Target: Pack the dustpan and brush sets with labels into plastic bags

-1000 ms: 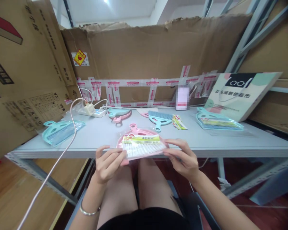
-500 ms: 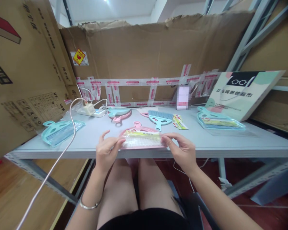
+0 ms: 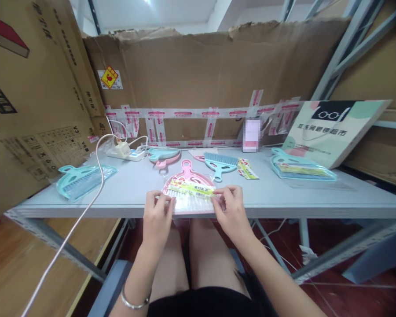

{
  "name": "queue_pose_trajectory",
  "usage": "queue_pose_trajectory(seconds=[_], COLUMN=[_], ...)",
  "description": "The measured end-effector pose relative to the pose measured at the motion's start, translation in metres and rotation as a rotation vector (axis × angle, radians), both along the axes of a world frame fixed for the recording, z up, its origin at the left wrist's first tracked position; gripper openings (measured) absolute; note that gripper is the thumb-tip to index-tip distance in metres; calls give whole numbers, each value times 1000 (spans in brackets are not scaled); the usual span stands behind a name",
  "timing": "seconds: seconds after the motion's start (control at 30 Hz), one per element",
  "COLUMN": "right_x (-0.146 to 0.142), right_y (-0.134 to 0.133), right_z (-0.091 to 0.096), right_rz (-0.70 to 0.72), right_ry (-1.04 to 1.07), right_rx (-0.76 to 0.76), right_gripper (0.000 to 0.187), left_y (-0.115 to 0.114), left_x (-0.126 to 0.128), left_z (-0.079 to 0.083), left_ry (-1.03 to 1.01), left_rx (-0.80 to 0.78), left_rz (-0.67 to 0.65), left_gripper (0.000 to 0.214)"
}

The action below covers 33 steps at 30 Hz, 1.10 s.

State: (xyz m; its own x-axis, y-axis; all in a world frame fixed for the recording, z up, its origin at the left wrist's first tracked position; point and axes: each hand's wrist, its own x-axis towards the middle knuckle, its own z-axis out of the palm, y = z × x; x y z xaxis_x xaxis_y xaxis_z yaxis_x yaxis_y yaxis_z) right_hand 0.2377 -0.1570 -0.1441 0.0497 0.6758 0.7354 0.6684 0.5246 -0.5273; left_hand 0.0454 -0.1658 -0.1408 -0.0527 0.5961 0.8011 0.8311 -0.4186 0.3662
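1. the left hand (image 3: 156,215) had thumb and fingertips drawn together on the left edge of a bagged pink dustpan-and-brush set (image 3: 190,203), pinching it toward the person's side.
2. the right hand (image 3: 231,210) pinched the opposite edge, thumb low and the other fingers curled above it.
3. between the hands, the set pointed its pink handle away from the person, with a yellow-green label strip (image 3: 194,189) across the white bristles. its near edge overlapped the front edge of the counter (image 3: 267,190); whether the far part rested on the surface could not be told.
4. along that front edge, open surface ran from the left hand to the left blue set (image 3: 86,181), bagged, and a wider stretch ran from the right hand toward the right blue set (image 3: 305,171), also bagged.
5. past the pink handle the room was tighter: a blue brush (image 3: 220,162) lay just to its right, with a loose label card (image 3: 247,168) beside it, while a blue-and-pink pair (image 3: 165,155) lay to the left.
6. farther back, a power strip (image 3: 137,155) and an upright phone (image 3: 251,134) sat near a cardboard panel (image 3: 201,70) that walled the far edge.
7. a white cable (image 3: 102,177) crossed the front edge at left, beside a large carton (image 3: 36,97).
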Motion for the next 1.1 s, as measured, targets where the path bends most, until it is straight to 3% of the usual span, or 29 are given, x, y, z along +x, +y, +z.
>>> queue_pose_trajectory(seconds=[0.1,0.17,0.27,0.4,0.57,0.67,0.9,1.1], right_x=[0,3,7,7,4,4,0,-5], right_y=[3,5,8,7,5,7,10,9], right_z=[-3,-4,-3,-4,-18,-26,-29,-19], right_rz=[-101,-152,-118,-33,-96,-113,-126,-228], right_ry=[-39,-68,-119,-140,-119,-112,-89,-76], right_rx=[47,26,-108,-132,250,371,417,195], right_gripper=[20,27,28,24,21,26,27,26], left_y=[3,4,6,5,7,10,17,19], left_x=[-1,-5,-13,-19,-17,-15,-16,-14], left_z=[0,0,3,6,-9,-21,-34,-36], left_ry=[9,-7,-41,43,4,-35,-27,-23], left_rx=[1,-6,-135,-319,-76,57,250,326], left_rz=[27,127,253,231,195,198,225,239], left_gripper=[15,18,45,27,20,19,18,15])
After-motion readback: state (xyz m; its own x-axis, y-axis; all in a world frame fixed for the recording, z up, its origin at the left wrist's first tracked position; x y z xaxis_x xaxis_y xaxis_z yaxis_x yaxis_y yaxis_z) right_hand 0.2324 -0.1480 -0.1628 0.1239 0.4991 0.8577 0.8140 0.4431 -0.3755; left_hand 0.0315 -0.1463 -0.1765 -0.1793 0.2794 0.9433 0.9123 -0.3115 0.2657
